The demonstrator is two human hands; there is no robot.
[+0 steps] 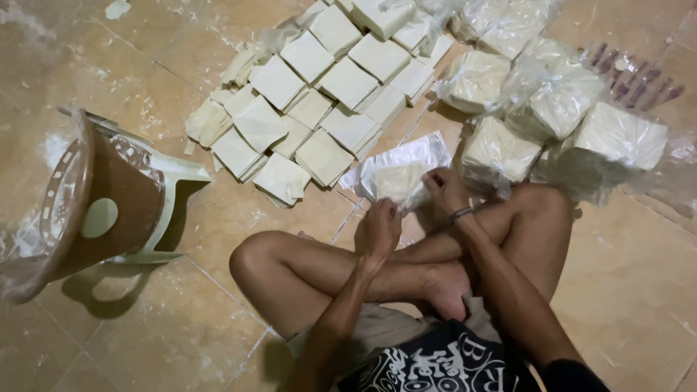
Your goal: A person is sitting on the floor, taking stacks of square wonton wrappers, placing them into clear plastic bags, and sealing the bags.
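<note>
Tiled floor under me. Spread of pale square stacks lies beyond my left grip; bagged bundles beyond the right grip, w/ a tipped plastic stool well off to the left. Between both grips: clear plastic bag w/ a stack of pale squares inside. Both grips closed, pinching the bag's near edge, just above my crossed legs.
</note>
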